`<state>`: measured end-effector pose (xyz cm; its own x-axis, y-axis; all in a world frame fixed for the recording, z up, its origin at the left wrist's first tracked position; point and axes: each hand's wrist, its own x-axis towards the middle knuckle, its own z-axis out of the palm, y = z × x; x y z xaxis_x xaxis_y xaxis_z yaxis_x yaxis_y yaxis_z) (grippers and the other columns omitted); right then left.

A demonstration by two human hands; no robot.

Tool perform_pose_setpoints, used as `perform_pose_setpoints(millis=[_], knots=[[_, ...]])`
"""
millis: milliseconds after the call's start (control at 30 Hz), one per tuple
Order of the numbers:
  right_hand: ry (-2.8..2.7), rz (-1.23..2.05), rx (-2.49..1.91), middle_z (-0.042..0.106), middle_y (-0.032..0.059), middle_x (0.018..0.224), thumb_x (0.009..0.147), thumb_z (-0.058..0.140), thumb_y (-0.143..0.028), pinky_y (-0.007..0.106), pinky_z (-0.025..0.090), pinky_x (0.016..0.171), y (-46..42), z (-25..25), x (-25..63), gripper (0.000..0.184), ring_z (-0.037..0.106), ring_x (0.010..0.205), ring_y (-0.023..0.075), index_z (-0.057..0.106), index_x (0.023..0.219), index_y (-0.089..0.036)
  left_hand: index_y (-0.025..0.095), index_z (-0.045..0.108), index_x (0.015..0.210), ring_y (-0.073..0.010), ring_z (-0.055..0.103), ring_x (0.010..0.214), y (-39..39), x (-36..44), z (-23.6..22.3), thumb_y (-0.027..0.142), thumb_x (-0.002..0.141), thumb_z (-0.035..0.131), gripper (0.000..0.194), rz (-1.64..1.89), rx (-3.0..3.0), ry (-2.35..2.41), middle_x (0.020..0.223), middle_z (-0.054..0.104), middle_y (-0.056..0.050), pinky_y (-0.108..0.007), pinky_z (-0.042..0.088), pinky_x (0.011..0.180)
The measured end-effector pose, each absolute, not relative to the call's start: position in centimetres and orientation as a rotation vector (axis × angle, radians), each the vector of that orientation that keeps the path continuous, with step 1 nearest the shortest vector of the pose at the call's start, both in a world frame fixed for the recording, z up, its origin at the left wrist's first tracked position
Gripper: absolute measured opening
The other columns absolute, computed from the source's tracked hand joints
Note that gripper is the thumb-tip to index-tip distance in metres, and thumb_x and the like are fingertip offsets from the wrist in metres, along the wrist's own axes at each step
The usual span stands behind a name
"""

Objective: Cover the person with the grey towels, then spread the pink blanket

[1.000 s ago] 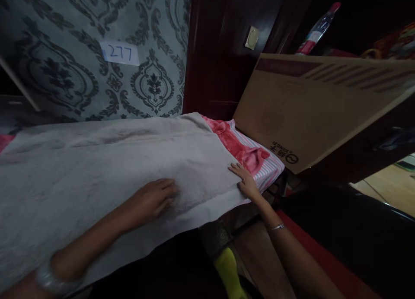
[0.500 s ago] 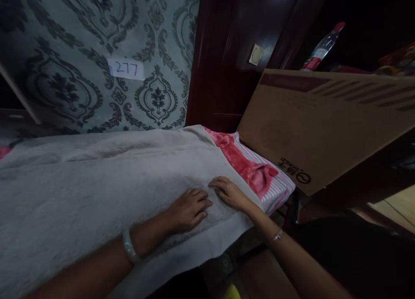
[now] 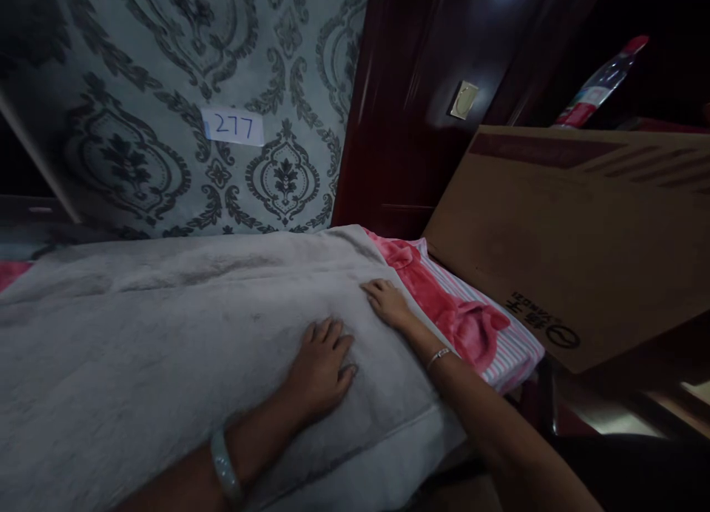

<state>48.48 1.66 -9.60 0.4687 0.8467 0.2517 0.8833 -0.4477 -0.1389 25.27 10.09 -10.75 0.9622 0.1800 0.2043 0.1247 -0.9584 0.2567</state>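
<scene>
A grey plush blanket (image 3: 183, 349) lies spread over a long raised surface, with a crease along its far side. My left hand (image 3: 320, 368) rests palm down on it, fingers spread, a pale bangle (image 3: 222, 464) on the wrist. Farther off and to the right, my right hand (image 3: 387, 299) also lies on the blanket, close to its right edge, fingers stretched out. A thin bracelet (image 3: 438, 357) circles that wrist. Beyond the edge, a red fleecy cloth (image 3: 438, 305) and a striped cloth (image 3: 513, 349) show from beneath.
A large cardboard box (image 3: 543, 223) stands at the right, with a plastic bottle (image 3: 602, 86) behind its top edge. Patterned wallpaper (image 3: 285, 175) bears a paper label (image 3: 234, 125) reading 277. A dark red wooden panel (image 3: 410, 127) with a light switch (image 3: 462, 100) adjoins it.
My right hand has slid away from me along the blanket, farther from my left. The left hand's fingers now point more forward and spread wider. The view has shifted slightly left.
</scene>
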Motion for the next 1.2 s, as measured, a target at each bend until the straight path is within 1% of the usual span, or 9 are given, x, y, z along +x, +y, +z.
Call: perform_pose_setpoints(millis=[67,200,267,400,533,700,833,1033,1200], knots=[[-1.356,-0.279,-2.529,0.060,0.0135,0.134,0.095,0.049,-0.017,0.043,0.044,0.102,3.0,-9.4,49.1,0.046,0.051,0.122,0.0282,0.062,0.139,-0.023,0.019,0.055,0.143,-0.0377,0.031,0.151,10.2,25.3,-10.7,0.042,0.095,0.051,0.053,0.324,2.863,0.272,0.160,0.041,-0.017,-0.065,0.022,0.123],[-1.775,-0.215,-2.262,0.057,0.0090,0.141,0.097,0.049,-0.022,0.039,0.041,0.107,5.4,-9.7,48.3,0.046,0.050,0.127,0.0236,0.060,0.142,-0.026,0.019,0.055,0.144,-0.0384,0.031,0.151,10.3,25.3,-10.9,0.043,0.096,0.050,0.054,0.358,2.862,0.293,0.160,0.040,-0.018,-0.066,0.021,0.123],[-1.840,-0.168,-2.283,0.052,0.0071,0.149,0.102,0.044,-0.028,0.043,0.039,0.109,6.1,-10.0,48.3,0.046,0.046,0.133,0.0238,0.054,0.147,-0.029,0.019,0.053,0.146,-0.0382,0.030,0.152,10.3,25.3,-11.0,0.043,0.096,0.050,0.055,0.345,2.860,0.288,0.161,0.039,-0.018,-0.066,0.021,0.124],[-1.525,-0.159,-2.575,0.040,0.0091,0.161,0.105,0.035,-0.032,0.053,0.032,0.115,6.6,-10.2,49.7,0.050,0.036,0.146,0.0285,0.044,0.155,-0.027,0.019,0.051,0.148,-0.0367,0.027,0.153,10.4,25.2,-11.0,0.044,0.097,0.049,0.057,0.304,2.839,0.291,0.163,0.036,-0.017,-0.065,0.019,0.125],[-1.397,-0.238,-2.604,0.036,0.0082,0.164,0.106,0.030,-0.032,0.055,0.025,0.120,6.6,-10.9,50.4,0.052,0.031,0.150,0.0276,0.039,0.157,-0.026,0.020,0.051,0.148,-0.0354,0.026,0.154,10.3,25.1,-11.1,0.045,0.096,0.051,0.057,0.319,2.830,0.322,0.164,0.034,-0.017,-0.066,0.017,0.125],[-1.414,-0.297,-2.573,0.040,0.0081,0.161,0.105,0.029,-0.034,0.057,0.029,0.118,6.5,-12.4,51.0,0.052,0.034,0.149,0.0271,0.042,0.155,-0.026,0.025,0.048,0.150,-0.0375,0.024,0.154,11.7,25.7,-11.2,0.052,0.096,0.051,0.061,0.343,2.849,0.323,0.165,0.034,-0.014,-0.071,0.014,0.123],[-1.454,-0.381,-2.475,0.048,0.0096,0.156,0.103,0.028,-0.034,0.059,0.036,0.114,6.2,-14.0,52.2,0.053,0.042,0.145,0.0279,0.047,0.152,-0.027,0.027,0.040,0.156,-0.0379,0.019,0.156,17.5,25.0,-9.9,0.056,0.097,0.047,0.066,0.215,2.887,0.454,0.166,0.031,-0.011,-0.070,0.012,0.123],[-1.452,-0.361,-2.437,0.050,0.0102,0.154,0.101,0.020,-0.046,0.062,0.039,0.111,6.5,-16.1,54.0,0.061,0.045,0.142,0.0306,0.051,0.150,-0.025,0.026,0.038,0.157,-0.0326,0.024,0.155,28.6,16.1,-7.8,0.053,0.101,0.035,0.062,0.085,2.900,0.965,0.166,0.031,-0.009,-0.061,0.013,0.125],[-1.443,-0.327,-2.461,0.049,0.0094,0.155,0.098,0.017,-0.050,0.060,0.038,0.114,6.5,-16.6,54.4,0.067,0.044,0.144,0.0299,0.050,0.151,-0.025,0.023,0.038,0.157,-0.0350,0.022,0.155,33.5,6.5,-7.6,0.051,0.102,0.031,0.062,0.191,2.879,1.383,0.166,0.031,-0.012,-0.064,0.010,0.123]])
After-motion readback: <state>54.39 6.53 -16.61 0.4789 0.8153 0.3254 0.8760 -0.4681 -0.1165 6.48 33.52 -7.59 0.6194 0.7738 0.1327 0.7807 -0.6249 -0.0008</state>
